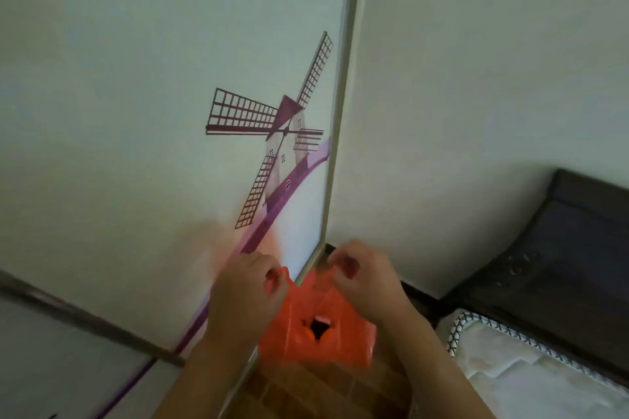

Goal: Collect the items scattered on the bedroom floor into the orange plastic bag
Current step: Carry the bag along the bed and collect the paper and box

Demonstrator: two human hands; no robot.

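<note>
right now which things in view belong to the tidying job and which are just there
Belongs to the job:
orange plastic bag, held up by its handles
left hand and right hand, each pinching a handle

Just there:
windmill picture on the wardrobe door
dark headboard
white mattress

I see the bag (316,333), bright orange thin plastic, hanging in the air with its body bulging below. Its two handles are pulled up and apart, one pinched in my left hand (248,286), the other in my right hand (360,272). A small dark gap shows at its gathered mouth; I cannot make out the contents.
</note>
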